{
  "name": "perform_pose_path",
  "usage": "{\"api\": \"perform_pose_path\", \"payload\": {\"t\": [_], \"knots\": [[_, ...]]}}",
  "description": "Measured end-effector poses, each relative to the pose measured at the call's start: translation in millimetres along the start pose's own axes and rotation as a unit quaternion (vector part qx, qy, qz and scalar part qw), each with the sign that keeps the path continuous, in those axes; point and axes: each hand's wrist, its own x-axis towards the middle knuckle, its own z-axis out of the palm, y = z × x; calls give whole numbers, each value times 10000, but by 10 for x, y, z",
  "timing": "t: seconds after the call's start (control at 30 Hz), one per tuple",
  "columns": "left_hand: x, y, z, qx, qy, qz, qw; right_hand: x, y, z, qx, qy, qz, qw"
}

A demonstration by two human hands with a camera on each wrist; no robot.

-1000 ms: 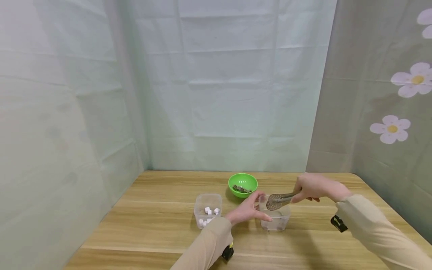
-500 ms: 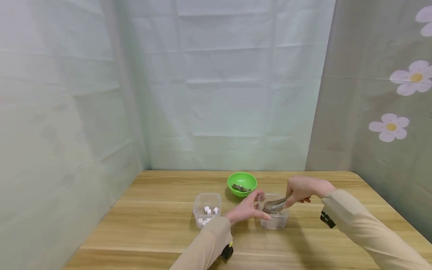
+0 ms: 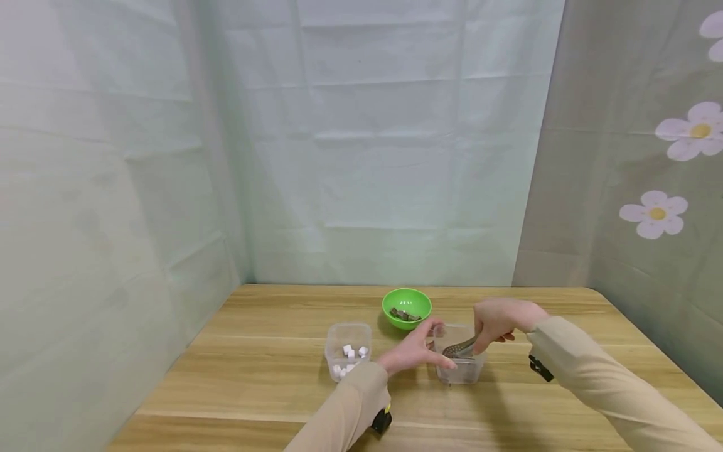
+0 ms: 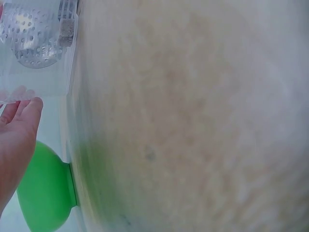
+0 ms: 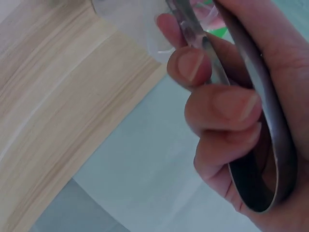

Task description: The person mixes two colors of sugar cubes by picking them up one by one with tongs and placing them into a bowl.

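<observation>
My left hand (image 3: pixel 415 349) holds a clear plastic container (image 3: pixel 460 375) from its left side, thumb along the near rim and fingers at the far side. My right hand (image 3: pixel 501 319) grips metal tongs (image 3: pixel 464 346) from above, their perforated head down inside that container. In the right wrist view, the fingers curl round the bent strip of the tongs (image 5: pixel 280 150). A small greyish-brown cube (image 4: pixel 66 33) shows beside the perforated head in the left wrist view. Behind the left hand stands a green bowl (image 3: pixel 407 302) with several dark brown cubes (image 3: pixel 403 316) in it.
A second clear container (image 3: pixel 348 333) with several white cubes (image 3: pixel 350 353) stands to the left, partly behind the left sleeve (image 3: pixel 356 402). Everything rests on a wooden table (image 3: pixel 271 364). Pale cloth (image 3: pixel 390 157) hangs behind it and along both sides.
My right hand has moved left and lowered the tongs from above the rim into the container. The left hand stays at the container.
</observation>
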Motion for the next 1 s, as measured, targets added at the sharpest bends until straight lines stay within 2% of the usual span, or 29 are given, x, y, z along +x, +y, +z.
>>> {"api": "perform_pose_path", "payload": {"t": [0.13,0.37,0.67,0.87,1.0], "knots": [[-3,12,-1,-41,-19,-20,10000,8,-7,-9,-97,132,-48,9999],[-16,39,2,-9,-17,-41,10000,-8,-9,2,-364,275,97,9989],[-33,52,3,-62,-23,-83,9999,-12,-65,54,-623,488,-121,9968],[-34,49,12,-83,-6,-85,9999,-31,-60,83,-491,544,-259,9970],[-26,45,11,-82,3,-45,10000,-66,-16,78,-345,665,-525,9958]]}}
